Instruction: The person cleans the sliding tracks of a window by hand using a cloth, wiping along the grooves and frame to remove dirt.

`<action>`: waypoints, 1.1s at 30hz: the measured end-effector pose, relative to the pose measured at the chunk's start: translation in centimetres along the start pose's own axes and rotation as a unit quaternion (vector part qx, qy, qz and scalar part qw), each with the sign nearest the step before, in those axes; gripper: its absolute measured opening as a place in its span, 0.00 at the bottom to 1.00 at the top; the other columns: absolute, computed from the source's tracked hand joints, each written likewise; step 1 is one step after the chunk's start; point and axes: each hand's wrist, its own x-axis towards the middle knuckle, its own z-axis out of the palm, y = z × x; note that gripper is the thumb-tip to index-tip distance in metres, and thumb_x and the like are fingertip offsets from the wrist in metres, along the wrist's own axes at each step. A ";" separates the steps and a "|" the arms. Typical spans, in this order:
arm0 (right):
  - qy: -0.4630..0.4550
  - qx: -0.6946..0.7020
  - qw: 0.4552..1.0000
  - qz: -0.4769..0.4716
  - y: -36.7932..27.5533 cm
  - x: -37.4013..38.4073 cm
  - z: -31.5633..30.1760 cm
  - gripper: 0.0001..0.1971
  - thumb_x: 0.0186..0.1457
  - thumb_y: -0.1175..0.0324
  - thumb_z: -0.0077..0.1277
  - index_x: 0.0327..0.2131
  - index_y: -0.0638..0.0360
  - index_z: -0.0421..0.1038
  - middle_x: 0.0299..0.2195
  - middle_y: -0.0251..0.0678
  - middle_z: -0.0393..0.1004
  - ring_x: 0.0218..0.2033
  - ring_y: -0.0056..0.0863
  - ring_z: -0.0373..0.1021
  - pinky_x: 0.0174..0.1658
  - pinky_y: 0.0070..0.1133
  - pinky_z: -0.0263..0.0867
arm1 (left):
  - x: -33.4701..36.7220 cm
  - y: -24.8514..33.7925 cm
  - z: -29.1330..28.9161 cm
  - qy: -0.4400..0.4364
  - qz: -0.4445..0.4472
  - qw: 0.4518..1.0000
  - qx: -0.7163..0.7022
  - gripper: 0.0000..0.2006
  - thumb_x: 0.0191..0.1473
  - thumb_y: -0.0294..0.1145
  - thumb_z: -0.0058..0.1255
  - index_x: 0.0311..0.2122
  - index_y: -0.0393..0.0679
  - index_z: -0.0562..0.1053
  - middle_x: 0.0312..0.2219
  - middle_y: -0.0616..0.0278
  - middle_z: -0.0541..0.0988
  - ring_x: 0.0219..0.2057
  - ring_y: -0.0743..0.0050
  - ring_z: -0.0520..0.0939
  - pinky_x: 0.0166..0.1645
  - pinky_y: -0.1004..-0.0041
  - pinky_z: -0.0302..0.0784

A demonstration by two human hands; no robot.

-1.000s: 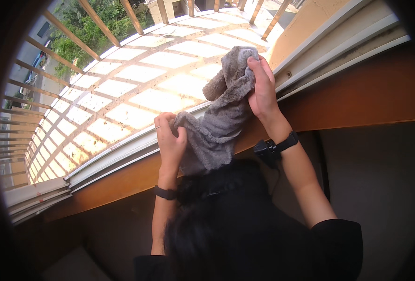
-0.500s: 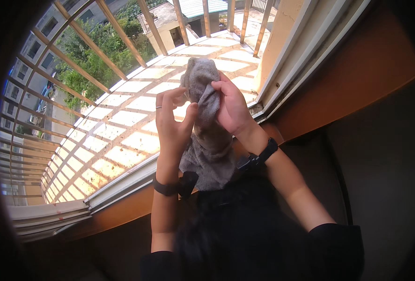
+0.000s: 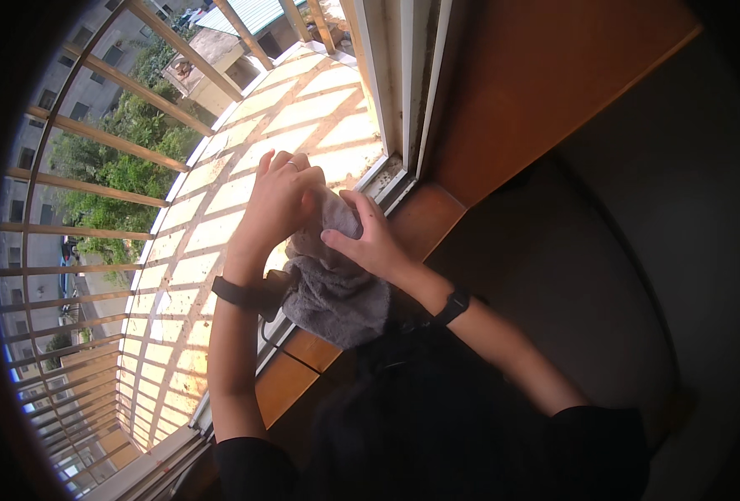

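Stretching from a narrow end at eleven o'clock to a bunched end at five, the grey cloth (image 3: 340, 301) sits near centre. The right hand (image 3: 378, 248) clasps it between thumb and fingers; the left hand (image 3: 282, 200) curls at its top, pinch unclear. Toward ten lies a sunlit ledge (image 3: 320, 104); at one, a brown board (image 3: 545, 75).

no text, label, number or sign can be read anywhere in view. the grey cloth (image 3: 340, 299) and the dark wristbands (image 3: 453, 308) show no legible marking, and the buildings (image 3: 258, 16) past the railing (image 3: 119, 144) are too small and blurred for any sign to be made out
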 end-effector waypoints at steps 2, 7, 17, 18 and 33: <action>0.006 -0.118 0.993 -0.028 0.8 -1.4 -0.5 0.39 0.50 0.55 0.65 0.60 0.62 0.60 0.55 0.43 0.66 0.59 0.40 0.61 0.62 0.33 0.58 | 0.8 -0.5 -0.9 0.057 -0.028 0.998 -0.001 0.08 0.42 0.19 0.51 0.31 0.44 0.75 0.29 0.61 0.75 0.39 0.56 0.75 0.53 0.61 0.66; 0.019 -0.174 0.981 -0.082 1.9 -1.6 -0.1 0.23 0.52 0.61 0.63 0.47 0.64 0.72 0.48 0.45 0.71 0.54 0.42 0.65 0.55 0.31 0.64 | 3.1 -1.8 -1.2 0.230 -0.099 0.967 0.049 0.08 0.42 0.20 0.54 0.29 0.47 0.77 0.29 0.61 0.73 0.36 0.57 0.74 0.46 0.60 0.67; 0.117 0.197 0.969 0.096 3.3 -4.1 -2.8 0.17 0.66 0.61 0.46 0.36 0.70 0.70 0.21 0.31 0.68 0.25 0.17 0.64 0.31 0.24 0.63 | 3.7 -0.4 8.9 -0.022 -0.147 0.982 -0.113 0.10 0.51 0.30 0.54 0.39 0.39 0.73 0.35 0.49 0.79 0.39 0.45 0.80 0.43 0.56 0.75; 0.120 0.172 0.972 0.110 4.7 -4.2 -3.7 0.17 0.66 0.61 0.46 0.34 0.69 0.70 0.21 0.29 0.67 0.26 0.15 0.62 0.31 0.23 0.63 | 3.7 0.1 9.3 -0.008 -0.111 0.987 -0.119 0.14 0.49 0.33 0.58 0.40 0.40 0.71 0.35 0.50 0.78 0.39 0.48 0.80 0.43 0.57 0.75; 0.119 0.114 0.978 0.125 6.6 -2.7 -7.0 0.17 0.66 0.59 0.49 0.34 0.67 0.72 0.23 0.25 0.68 0.28 0.12 0.61 0.33 0.20 0.63 | 7.7 3.4 14.9 0.059 -0.291 0.938 -0.181 0.23 0.51 0.46 0.59 0.38 0.37 0.66 0.35 0.41 0.77 0.39 0.40 0.79 0.43 0.51 0.75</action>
